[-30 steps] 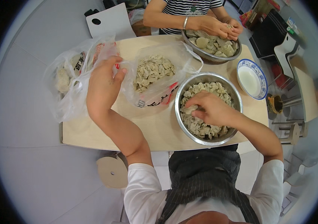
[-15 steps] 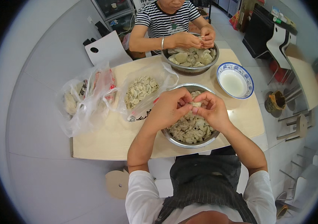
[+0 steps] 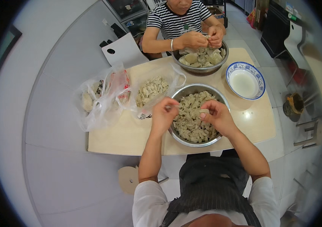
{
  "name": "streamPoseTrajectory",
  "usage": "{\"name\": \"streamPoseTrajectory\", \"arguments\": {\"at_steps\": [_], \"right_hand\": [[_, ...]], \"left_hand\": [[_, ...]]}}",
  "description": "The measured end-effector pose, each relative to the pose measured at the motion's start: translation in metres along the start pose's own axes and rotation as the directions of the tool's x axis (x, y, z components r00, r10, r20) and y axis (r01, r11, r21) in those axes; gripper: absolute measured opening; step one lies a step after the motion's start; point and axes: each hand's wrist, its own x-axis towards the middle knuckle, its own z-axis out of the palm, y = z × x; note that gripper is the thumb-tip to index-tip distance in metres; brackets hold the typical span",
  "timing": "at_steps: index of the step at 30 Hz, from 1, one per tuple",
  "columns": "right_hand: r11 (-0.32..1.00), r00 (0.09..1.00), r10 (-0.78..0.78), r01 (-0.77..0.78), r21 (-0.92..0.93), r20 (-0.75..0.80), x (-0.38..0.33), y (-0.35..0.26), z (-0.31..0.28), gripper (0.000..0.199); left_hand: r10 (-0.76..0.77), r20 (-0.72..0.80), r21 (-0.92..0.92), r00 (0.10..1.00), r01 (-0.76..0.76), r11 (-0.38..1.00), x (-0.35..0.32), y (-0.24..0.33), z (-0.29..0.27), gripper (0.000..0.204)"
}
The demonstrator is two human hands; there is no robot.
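A steel bowl (image 3: 178, 136) heaped with pale shredded food (image 3: 191, 121) stands at the near edge of a light wooden table (image 3: 123, 136). My left hand (image 3: 163, 113) hovers over the bowl's left rim, fingers pinched on a small pale piece. My right hand (image 3: 214, 115) is over the bowl's right half and pinches another pale piece (image 3: 205, 111). The two hands are apart, facing each other.
An open plastic bag of the same pale food (image 3: 151, 89) lies left of the bowl, with more plastic bags (image 3: 100, 98) beyond it. Across the table a person in a striped shirt (image 3: 176, 19) works over a second steel bowl (image 3: 200, 70). A blue-and-white bowl of white liquid (image 3: 245, 80) stands at the right.
My left hand came back from the plastic bag to the bowl and met my right hand. Since then the two hands have drawn apart, each holding a piece.
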Motion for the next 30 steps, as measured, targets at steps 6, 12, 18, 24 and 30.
{"name": "streamPoseTrajectory", "arguments": {"at_steps": [6,12,18,24,30], "right_hand": [[0.995,0.996,-0.081,0.079,-0.068,-0.021,0.005,0.0,0.014,0.013],[0.999,0.996,-0.004,0.008,-0.044,0.09,0.003,0.006,0.005,0.012],[0.947,0.987,-0.159,0.156,-0.281,0.012,0.006,0.016,-0.002,0.015],[0.99,0.998,-0.052,0.055,-0.13,0.022,0.006,0.006,0.005,0.013],[0.988,0.992,-0.11,0.116,-0.099,0.065,0.005,0.009,-0.004,0.019]], "left_hand": [[-0.135,0.256,-0.112,0.957,0.168,0.979,-0.012,0.033,0.021,0.017],[0.089,0.055,0.214,0.995,-0.098,0.972,-0.008,-0.001,0.015,0.011],[-0.106,0.229,-0.065,0.968,0.124,0.99,-0.011,0.029,0.019,0.012],[-0.092,0.224,0.099,0.97,0.071,0.993,-0.006,0.0,0.017,0.011],[-0.179,0.222,-0.127,0.958,0.211,0.969,-0.004,0.017,0.018,0.009]]}}
